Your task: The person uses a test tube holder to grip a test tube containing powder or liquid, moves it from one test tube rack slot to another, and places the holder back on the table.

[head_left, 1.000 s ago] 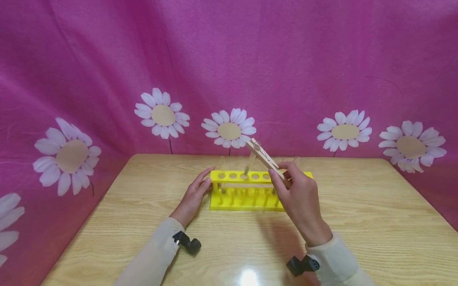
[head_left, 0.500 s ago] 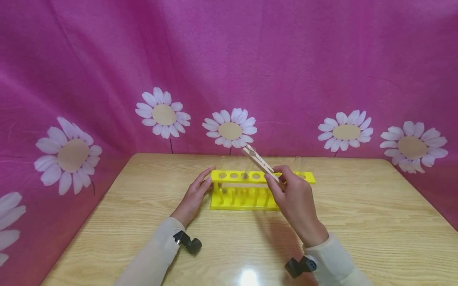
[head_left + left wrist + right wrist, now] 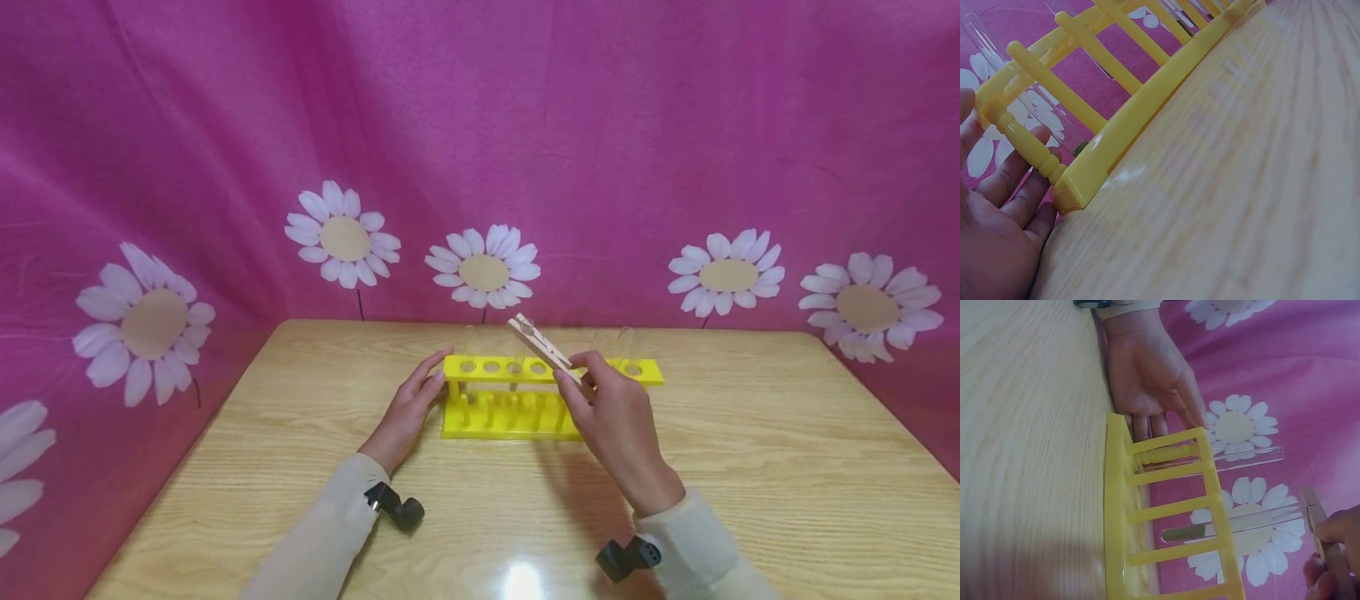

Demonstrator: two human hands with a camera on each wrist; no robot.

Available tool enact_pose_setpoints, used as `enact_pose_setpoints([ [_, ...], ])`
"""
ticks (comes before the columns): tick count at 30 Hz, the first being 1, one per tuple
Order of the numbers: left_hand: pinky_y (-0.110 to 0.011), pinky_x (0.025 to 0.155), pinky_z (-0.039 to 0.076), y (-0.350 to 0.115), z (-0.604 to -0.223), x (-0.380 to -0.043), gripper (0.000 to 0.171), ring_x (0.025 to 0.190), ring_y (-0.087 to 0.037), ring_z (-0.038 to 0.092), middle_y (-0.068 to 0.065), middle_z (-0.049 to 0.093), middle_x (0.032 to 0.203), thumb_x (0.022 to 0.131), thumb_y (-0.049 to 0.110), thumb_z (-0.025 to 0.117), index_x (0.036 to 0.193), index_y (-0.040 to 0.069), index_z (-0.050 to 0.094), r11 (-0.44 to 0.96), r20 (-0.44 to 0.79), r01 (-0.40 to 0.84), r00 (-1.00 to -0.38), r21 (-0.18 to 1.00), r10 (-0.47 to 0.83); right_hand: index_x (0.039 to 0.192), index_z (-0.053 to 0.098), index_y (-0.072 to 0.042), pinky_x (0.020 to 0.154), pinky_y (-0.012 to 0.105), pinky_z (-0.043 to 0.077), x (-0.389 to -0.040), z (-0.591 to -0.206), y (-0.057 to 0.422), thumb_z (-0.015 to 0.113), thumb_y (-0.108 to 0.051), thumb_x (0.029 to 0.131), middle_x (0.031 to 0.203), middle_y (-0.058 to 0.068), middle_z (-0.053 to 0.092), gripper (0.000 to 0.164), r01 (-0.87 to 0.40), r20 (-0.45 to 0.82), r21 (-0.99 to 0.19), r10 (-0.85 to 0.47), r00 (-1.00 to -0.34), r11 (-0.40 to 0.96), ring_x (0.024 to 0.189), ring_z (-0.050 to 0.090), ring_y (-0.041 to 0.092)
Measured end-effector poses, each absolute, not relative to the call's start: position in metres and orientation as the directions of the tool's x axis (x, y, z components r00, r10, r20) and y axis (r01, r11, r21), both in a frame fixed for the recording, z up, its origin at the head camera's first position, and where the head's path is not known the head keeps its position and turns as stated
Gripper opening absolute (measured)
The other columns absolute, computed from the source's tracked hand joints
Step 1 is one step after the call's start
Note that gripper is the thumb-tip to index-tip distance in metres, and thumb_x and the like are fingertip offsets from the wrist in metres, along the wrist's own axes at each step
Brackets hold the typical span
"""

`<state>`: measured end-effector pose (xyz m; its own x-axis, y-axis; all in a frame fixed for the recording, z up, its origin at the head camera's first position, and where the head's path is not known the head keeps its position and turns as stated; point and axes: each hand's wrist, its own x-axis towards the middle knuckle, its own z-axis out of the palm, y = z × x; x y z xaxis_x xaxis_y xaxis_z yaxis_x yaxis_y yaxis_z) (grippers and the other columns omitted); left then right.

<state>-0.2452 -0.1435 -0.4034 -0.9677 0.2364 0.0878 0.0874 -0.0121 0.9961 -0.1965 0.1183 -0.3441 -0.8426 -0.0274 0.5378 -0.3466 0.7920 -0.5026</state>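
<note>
My right hand (image 3: 622, 425) pinches a wooden test tube holder (image 3: 542, 345), tilted up to the left. Its jaws clasp a glass test tube (image 3: 1185, 534) near the mouth. That tube passes down through the third hole from the left of a yellow test tube rack (image 3: 487, 432); dark greenish matter fills its bottom, which hangs above the rack's base in the right wrist view. My left hand (image 3: 402, 418) grips the rack's left end, thumb in front and fingers behind the end post (image 3: 1025, 147). The right hand hides part of the rack's right half.
Another test tube (image 3: 469, 340) stands in the leftmost hole, with dark matter at its bottom. Further tubes (image 3: 626, 340) rise at the rack's right side. Beneath lies a wood-grain table (image 3: 772, 433), backed by a pink cloth (image 3: 600, 125) with white daisies.
My right hand has moved down and slightly left, lowering the clasped test tube deeper through the rack's hole. The tube has turned more upright. The left hand stays at the rack's end.
</note>
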Motion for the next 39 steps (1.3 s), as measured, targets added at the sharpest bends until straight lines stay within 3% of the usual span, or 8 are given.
enact_pose_setpoints([
  [20, -0.047, 0.115, 0.026, -0.1437, -0.4038, -0.2464, 0.047, 0.136, -0.024, 0.036, -0.006, 0.031, 0.155, 0.105, 0.027, 0.04, 0.15, 0.015, 0.035, -0.033, 0.112, 0.107, -0.961, 0.994, 0.255, 0.105, 0.061, -0.009, 0.042, 0.025, 0.033, -0.2011, -0.3516, 0.1181, 0.07, -0.025, 0.09, 0.064, 0.002, 0.047, 0.023, -0.3, 0.479, -0.484, -0.038, -0.877, 0.822, 0.049, 0.037, 0.015],
  [33, -0.046, 0.115, 0.027, -0.1436, -0.4039, -0.2462, 0.048, 0.135, -0.024, 0.037, -0.004, 0.034, 0.152, 0.105, 0.027, 0.041, 0.151, 0.013, 0.033, -0.03, 0.108, 0.104, -0.962, 0.994, 0.249, 0.097, 0.067, -0.007, 0.047, 0.025, 0.04, -0.2024, -0.3525, 0.1173, 0.075, -0.022, 0.085, 0.08, 0.006, 0.058, 0.021, -0.327, 0.528, -0.458, -0.043, -0.848, 0.827, 0.061, 0.046, 0.018],
  [39, -0.046, 0.115, 0.026, -0.1436, -0.4043, -0.2463, 0.047, 0.135, -0.024, 0.037, -0.004, 0.034, 0.153, 0.105, 0.027, 0.041, 0.15, 0.015, 0.035, -0.035, 0.107, 0.102, -0.964, 0.994, 0.245, 0.093, 0.066, -0.007, 0.048, 0.025, 0.039, -0.2024, -0.3528, 0.1173, 0.073, -0.022, 0.087, 0.079, 0.006, 0.06, 0.018, -0.333, 0.543, -0.454, -0.04, -0.839, 0.827, 0.059, 0.046, 0.017],
])
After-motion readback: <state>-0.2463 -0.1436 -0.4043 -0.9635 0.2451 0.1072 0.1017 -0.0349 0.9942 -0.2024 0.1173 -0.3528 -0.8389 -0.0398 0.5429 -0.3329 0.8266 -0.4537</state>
